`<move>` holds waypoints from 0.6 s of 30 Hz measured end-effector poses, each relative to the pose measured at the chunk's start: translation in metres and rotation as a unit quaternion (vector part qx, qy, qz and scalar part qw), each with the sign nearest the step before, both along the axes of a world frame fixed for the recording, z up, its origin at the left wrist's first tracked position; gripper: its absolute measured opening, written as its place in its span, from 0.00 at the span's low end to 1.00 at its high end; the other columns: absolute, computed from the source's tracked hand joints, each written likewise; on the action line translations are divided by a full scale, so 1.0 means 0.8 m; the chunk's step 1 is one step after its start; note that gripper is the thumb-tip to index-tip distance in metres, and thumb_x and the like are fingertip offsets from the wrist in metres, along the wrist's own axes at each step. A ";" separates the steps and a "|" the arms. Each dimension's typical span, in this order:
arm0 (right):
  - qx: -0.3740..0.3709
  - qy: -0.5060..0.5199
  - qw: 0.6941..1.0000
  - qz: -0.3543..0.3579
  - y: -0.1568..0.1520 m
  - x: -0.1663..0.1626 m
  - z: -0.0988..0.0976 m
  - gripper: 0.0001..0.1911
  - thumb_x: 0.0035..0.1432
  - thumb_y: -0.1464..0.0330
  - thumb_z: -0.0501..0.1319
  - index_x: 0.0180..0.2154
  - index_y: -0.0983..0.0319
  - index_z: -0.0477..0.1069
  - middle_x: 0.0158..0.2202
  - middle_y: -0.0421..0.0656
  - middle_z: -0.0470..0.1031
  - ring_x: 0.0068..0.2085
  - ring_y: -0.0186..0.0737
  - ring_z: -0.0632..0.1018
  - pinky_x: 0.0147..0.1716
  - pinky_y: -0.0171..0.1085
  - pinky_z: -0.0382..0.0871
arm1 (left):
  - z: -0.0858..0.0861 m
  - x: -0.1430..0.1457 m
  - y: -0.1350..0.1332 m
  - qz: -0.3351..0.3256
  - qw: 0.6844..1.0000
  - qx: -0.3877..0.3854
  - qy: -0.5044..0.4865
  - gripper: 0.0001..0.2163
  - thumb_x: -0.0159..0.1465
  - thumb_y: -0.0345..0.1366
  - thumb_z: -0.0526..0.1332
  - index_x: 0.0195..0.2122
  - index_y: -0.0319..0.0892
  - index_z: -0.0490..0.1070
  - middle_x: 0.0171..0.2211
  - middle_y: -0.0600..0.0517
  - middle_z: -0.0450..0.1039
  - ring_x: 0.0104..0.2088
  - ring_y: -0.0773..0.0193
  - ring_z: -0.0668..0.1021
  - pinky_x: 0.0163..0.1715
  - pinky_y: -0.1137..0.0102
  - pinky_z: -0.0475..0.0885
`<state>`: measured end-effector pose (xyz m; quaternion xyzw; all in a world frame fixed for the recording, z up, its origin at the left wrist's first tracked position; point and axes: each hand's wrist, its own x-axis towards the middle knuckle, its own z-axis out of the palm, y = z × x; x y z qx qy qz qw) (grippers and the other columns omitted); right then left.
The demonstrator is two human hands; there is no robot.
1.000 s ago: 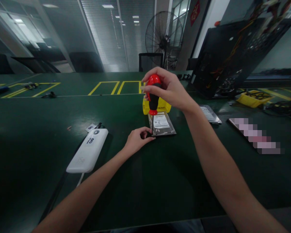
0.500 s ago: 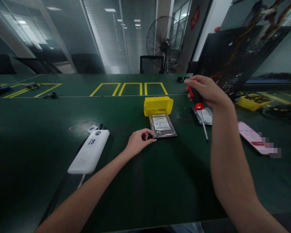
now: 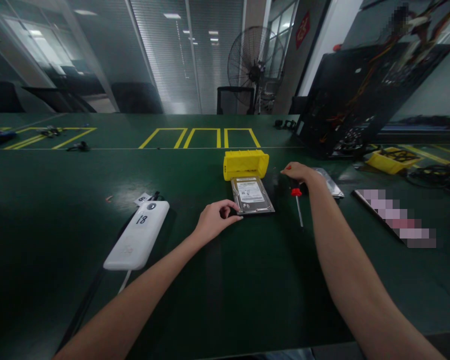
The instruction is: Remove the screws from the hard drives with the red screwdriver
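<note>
Left hand (image 3: 213,222) on green table (image 3: 60,200), fan (image 3: 253,70) behind

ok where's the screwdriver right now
Head view, right of centre: the screwdriver rests on the green table just right of the hard drive, its handle in the right hand.

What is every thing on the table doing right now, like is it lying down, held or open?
hard drive, lying flat, label up.
left hand, curled, fingertips at the drive's near corner.
screwdriver, lying on the table, tip toward the person.
right hand, closed over the screwdriver's handle.
yellow box, set down right behind the drive.
power bank, lying flat, cable plugged in.
computer case, open, wires showing.
</note>
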<state>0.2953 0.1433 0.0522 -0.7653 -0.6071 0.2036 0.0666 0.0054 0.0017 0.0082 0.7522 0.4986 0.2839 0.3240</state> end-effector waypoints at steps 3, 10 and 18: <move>-0.026 0.016 0.999 0.016 0.001 -0.002 -0.003 0.13 0.54 0.64 0.61 0.40 0.64 0.74 0.39 0.49 0.77 0.36 0.42 0.78 0.28 0.35 0.71 | -0.001 0.000 0.001 0.003 1.000 0.000 0.003 0.11 0.57 0.41 0.64 0.38 0.43 0.73 0.25 0.57 0.64 0.26 0.68 0.68 0.27 0.72 0.60; -0.072 0.044 0.996 0.031 -0.005 -0.009 -0.004 0.13 0.53 0.67 0.62 0.42 0.65 0.72 0.40 0.49 0.76 0.31 0.36 0.76 0.25 0.32 0.72 | -0.003 0.000 0.000 -0.002 1.000 0.004 -0.007 0.10 0.57 0.40 0.64 0.39 0.43 0.73 0.24 0.57 0.64 0.26 0.68 0.67 0.27 0.72 0.61; -0.062 0.016 0.997 0.047 -0.002 -0.010 -0.004 0.15 0.49 0.66 0.65 0.40 0.64 0.73 0.39 0.47 0.75 0.34 0.37 0.76 0.24 0.31 0.71 | -0.005 -0.001 0.001 -0.005 1.000 0.006 -0.011 0.11 0.57 0.41 0.63 0.39 0.44 0.73 0.25 0.57 0.64 0.26 0.68 0.68 0.27 0.72 0.61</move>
